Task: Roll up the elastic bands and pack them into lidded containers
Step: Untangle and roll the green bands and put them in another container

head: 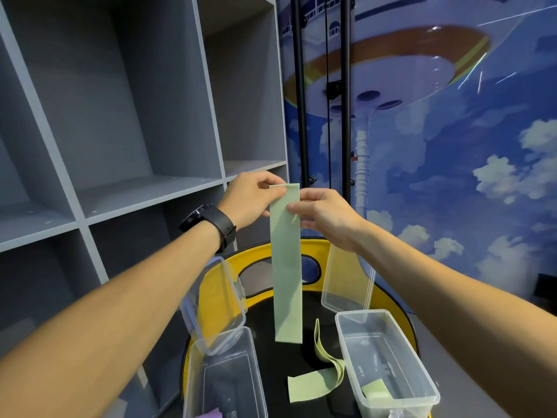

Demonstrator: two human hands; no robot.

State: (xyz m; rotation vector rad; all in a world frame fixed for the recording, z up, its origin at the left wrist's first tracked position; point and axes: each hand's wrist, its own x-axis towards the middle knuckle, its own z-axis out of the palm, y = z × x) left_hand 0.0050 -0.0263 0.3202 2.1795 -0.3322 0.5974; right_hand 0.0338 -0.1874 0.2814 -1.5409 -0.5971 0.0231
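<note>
A person holds a pale green elastic band point(286, 267) by its top end above a round black surface point(289, 360) with a yellow rim, the strip hanging straight down with its long axis vertical and its lower end free just over the surface. The left hand point(251, 199), a dark watch point(211, 223) on its wrist, pinches the band's upper left corner between thumb and fingers; the right hand point(325, 214) closes its fingers point(294, 208) on the band's right edge, just below the top. Below and right of the hanging band, a second green band point(316, 375) lies loosely folded on the surface, one end standing up in a loop. Right of it sits an open clear container point(388, 360) with a rolled green band point(375, 392) in its near corner, and a clear lid point(346, 282) leans upright behind it. Left of the hanging band, another clear lid point(215, 303) stands tilted against a second open container point(224, 375). Grey cubby shelves point(120, 131) rise behind the left hand, a blue sky mural point(467, 146) behind the right.
</note>
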